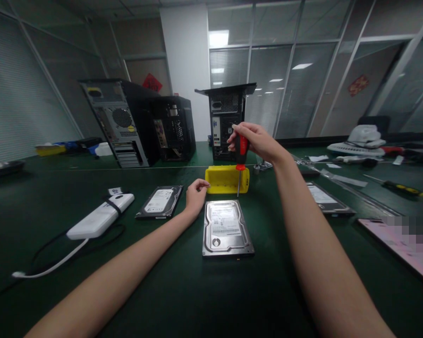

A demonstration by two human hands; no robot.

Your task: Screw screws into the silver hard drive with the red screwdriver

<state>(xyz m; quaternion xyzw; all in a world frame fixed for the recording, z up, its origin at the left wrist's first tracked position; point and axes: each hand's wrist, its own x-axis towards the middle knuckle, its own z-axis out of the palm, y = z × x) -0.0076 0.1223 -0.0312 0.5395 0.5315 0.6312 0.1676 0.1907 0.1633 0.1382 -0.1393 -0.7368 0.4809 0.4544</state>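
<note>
My right hand (254, 138) is closed around the red and black handle of a screwdriver (242, 148). Its shaft points straight down, with the tip in front of a yellow tray (222, 174) or near its right end; I cannot tell if it touches anything. At the tray's left end, my left hand (196, 195) has its fingers curled against the edge, thumb and fingertips pinching there. Just nearer to me lies a silver hard drive (226, 227), label up, flat on the dark green table.
A second hard drive (160, 202) and a white power strip (102, 216) lie to the left. On the right are another hard drive (326, 199), a yellow-black screwdriver (396, 186) and a pink item (398, 239). Several computer cases (127, 122) stand behind.
</note>
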